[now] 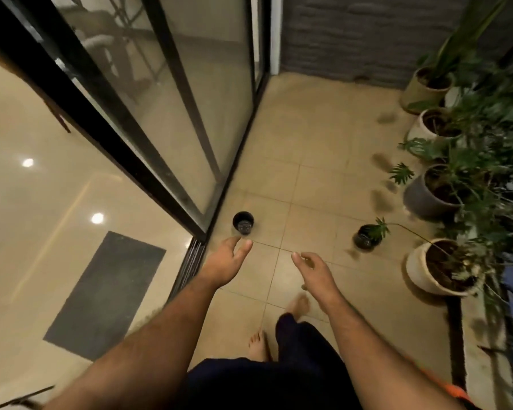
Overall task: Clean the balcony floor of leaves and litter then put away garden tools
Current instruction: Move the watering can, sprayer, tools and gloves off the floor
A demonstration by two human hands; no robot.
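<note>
I look down at a tiled balcony floor (314, 161). A small black pot (243, 222) stands on the tiles close to the sliding door track. My left hand (224, 260) reaches toward it, fingers relaxed and empty, just short of its rim. My right hand (313, 269) is stretched out over the tiles, fingers loosely spread, holding nothing. A second small black pot (365, 236) stands further right, under a green leaf. Several dark, blurred leaves (381, 158) lie on the floor near the plants.
Glass sliding doors with a black frame (172, 137) run along the left; an indoor floor with a dark mat (107, 294) lies beyond. Potted plants (433, 266) line the right side. A grey wall (353, 37) closes the far end. My bare feet (258, 344) are on the tiles.
</note>
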